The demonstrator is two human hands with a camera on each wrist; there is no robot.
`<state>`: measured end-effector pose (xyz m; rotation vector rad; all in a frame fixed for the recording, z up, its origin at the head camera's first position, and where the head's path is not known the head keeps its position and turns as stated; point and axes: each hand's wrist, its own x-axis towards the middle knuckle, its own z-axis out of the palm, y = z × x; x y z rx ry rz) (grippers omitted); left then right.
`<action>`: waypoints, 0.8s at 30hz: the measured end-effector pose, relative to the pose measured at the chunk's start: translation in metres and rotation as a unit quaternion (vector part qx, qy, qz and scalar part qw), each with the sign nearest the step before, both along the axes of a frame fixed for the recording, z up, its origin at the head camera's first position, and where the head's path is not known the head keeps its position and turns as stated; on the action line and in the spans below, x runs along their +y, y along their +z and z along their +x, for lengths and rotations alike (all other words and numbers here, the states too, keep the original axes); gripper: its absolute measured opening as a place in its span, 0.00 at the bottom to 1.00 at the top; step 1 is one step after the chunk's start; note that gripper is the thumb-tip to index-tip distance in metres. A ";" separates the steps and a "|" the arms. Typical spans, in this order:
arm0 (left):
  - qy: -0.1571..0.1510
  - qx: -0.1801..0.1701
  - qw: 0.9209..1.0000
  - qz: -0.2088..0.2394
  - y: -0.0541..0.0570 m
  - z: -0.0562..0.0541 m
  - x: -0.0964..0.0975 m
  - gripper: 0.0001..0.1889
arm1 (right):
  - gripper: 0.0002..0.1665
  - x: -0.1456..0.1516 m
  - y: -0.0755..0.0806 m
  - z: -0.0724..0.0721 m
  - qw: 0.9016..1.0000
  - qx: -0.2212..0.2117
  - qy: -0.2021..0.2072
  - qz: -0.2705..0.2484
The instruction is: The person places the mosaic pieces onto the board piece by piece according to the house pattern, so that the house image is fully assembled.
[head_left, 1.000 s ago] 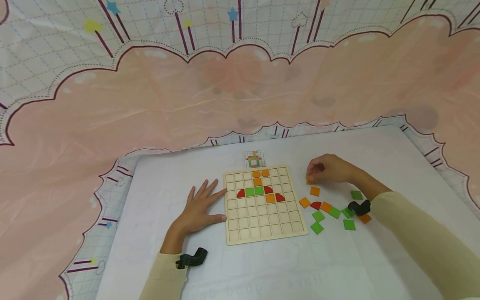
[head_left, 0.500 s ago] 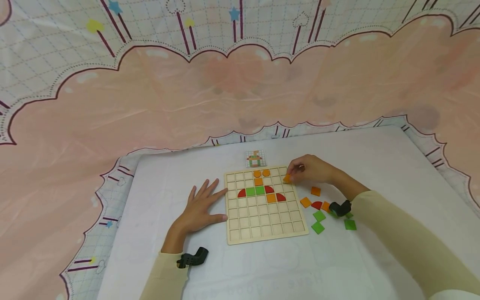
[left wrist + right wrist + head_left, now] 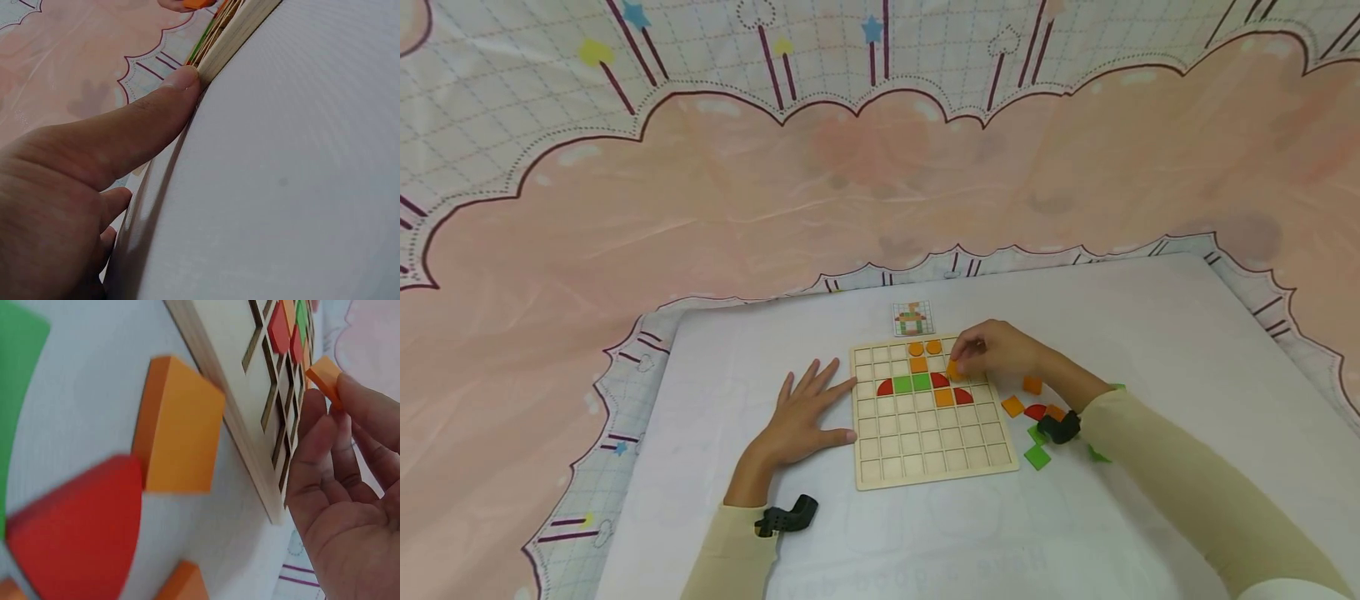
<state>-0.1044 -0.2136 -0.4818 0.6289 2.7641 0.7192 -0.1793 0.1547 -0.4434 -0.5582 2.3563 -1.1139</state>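
Observation:
A wooden grid board (image 3: 922, 463) lies on the white tabletop, bearing orange, green and red tiles in its upper rows. My right hand (image 3: 1002, 350) is over the board's upper right part and pinches an orange tile (image 3: 325, 376) between thumb and fingers. In the right wrist view this tile is tilted, above the grid. Flat on the table, my left hand (image 3: 796, 423) has its fingers spread. Its thumb (image 3: 181, 77) touches the board's left edge, and one fingertip reaches that edge higher up.
Loose tiles lie right of the board, among them an orange square (image 3: 1012, 406), a red rounded piece (image 3: 1035, 412) and a green square (image 3: 1037, 457); my right wrist and sleeve partly cover others. Behind the board lies a small pattern card (image 3: 912, 318).
My right hand has carried the orange tile leftward from the loose pieces, past the board's right edge, to a spot over the grid. My left hand has stayed in place.

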 end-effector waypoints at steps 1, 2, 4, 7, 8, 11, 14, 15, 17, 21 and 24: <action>0.000 0.000 1.000 0.000 0.000 0.000 0.000 0.45 | 0.06 -0.001 -0.001 0.001 1.000 0.002 0.003 -0.002; 0.000 0.001 1.000 0.001 0.000 0.000 0.000 0.45 | 0.06 -0.003 -0.001 0.001 1.000 0.004 0.006 -0.005; -0.001 0.002 1.000 0.002 0.000 0.000 0.000 0.45 | 0.06 -0.006 -0.001 0.003 1.000 0.004 0.009 -0.009; -0.002 0.003 1.000 0.006 0.000 0.000 -0.001 0.45 | 0.05 -0.011 0.000 0.006 1.000 -0.007 0.010 -0.009; -0.002 0.004 1.000 0.007 -0.001 0.000 -0.001 0.45 | 0.05 -0.012 0.000 0.007 1.000 -0.011 0.011 -0.006; -0.003 0.004 1.000 0.012 -0.001 0.000 -0.002 0.45 | 0.05 -0.019 0.000 0.010 1.000 -0.021 0.011 0.001; -0.004 0.004 1.000 0.015 -0.002 0.000 -0.002 0.45 | 0.05 -0.026 0.000 0.012 1.000 -0.019 0.017 0.001; -0.003 0.004 1.000 0.015 -0.001 0.000 -0.002 0.45 | 0.05 -0.028 0.000 0.013 1.000 -0.018 0.019 0.000; -0.003 0.004 1.000 0.015 -0.001 0.000 -0.002 0.45 | 0.04 -0.033 0.000 0.016 1.000 -0.019 0.021 -0.003; -0.001 0.003 1.000 0.014 -0.001 0.000 -0.002 0.45 | 0.04 -0.041 0.000 0.020 0.999 -0.021 0.025 -0.008; -0.001 0.002 1.000 0.013 0.000 0.000 -0.001 0.45 | 0.04 -0.045 0.000 0.022 0.999 -0.007 0.031 -0.005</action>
